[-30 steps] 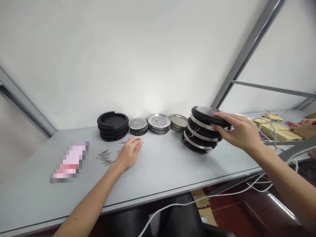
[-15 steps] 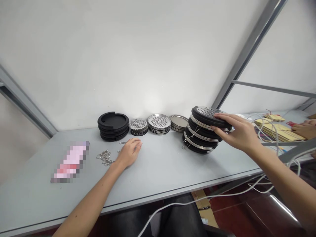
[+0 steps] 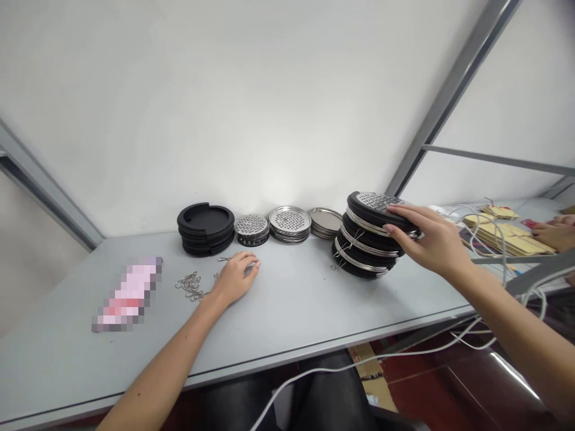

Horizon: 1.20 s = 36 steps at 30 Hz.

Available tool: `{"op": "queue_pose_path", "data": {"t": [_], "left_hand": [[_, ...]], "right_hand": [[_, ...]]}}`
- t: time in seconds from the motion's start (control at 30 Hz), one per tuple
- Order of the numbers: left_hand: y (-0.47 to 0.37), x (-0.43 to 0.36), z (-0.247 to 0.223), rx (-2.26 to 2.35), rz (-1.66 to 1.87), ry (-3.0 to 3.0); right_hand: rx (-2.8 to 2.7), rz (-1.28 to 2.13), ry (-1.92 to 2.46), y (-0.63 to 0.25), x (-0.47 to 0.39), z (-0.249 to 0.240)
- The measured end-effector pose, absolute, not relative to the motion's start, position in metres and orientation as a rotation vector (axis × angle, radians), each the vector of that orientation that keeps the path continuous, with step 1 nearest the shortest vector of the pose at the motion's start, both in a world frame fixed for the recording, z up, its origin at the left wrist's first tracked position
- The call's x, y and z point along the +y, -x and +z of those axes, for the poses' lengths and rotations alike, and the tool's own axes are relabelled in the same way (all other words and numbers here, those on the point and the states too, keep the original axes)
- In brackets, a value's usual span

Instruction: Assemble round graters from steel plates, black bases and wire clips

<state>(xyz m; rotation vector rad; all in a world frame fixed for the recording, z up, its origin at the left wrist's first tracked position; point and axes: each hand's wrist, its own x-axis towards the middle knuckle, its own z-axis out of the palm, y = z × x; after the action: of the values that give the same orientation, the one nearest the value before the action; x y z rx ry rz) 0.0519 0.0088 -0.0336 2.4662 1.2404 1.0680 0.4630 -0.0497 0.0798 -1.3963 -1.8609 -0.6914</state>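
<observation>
My left hand (image 3: 236, 278) rests on the grey table with its fingers loosely bent. A small gap shows between thumb and fingertips, and I see nothing held there. Beside it lie several small wire hooks (image 3: 192, 286), some partly hidden by the hand. My right hand (image 3: 433, 239) grips the top black round holder (image 3: 366, 209) of a tall stack, fingers over its perforated metal plate and thumb at its rim. Below, black rings alternate with shiny metal dishes (image 3: 359, 262). Wire hooks (image 3: 344, 251) stick out from the stack's left side.
Along the wall stand stacked black holders (image 3: 205, 239), small perforated discs (image 3: 251, 226), perforated plates (image 3: 290, 221) and plain metal dishes (image 3: 326, 220). A blurred pink object (image 3: 130, 293) lies left. On the right are white cables (image 3: 501, 239), yellow packets (image 3: 512, 236) and another person's hand (image 3: 557, 234).
The top holder has shifted very slightly up and left under my right hand. My left thumb and fingers have parted a little; that hand stays in place.
</observation>
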Motion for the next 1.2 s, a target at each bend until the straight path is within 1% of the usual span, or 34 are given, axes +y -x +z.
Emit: {"op": "queue_pose_path", "data": {"t": [0.33,0.63,0.83,1.2], "left_hand": [[-0.053,0.005,-0.030,1.222,0.973,-2.470],[-0.053,0.005,-0.031,1.222,0.943,-2.469],[-0.053,0.006,-0.034,1.241,0.881,-2.453],[-0.053,0.005,-0.031,1.244,0.870,-2.455]], "right_hand": [[-1.950,-0.671,1.359,-0.474,-0.048,0.082],[-1.897,-0.856,1.282,-0.478,-0.045,0.076],[-1.922,-0.768,1.248,-0.481,-0.045,0.077],[-1.878,-0.737,1.256,-0.474,-0.046,0.076]]}}
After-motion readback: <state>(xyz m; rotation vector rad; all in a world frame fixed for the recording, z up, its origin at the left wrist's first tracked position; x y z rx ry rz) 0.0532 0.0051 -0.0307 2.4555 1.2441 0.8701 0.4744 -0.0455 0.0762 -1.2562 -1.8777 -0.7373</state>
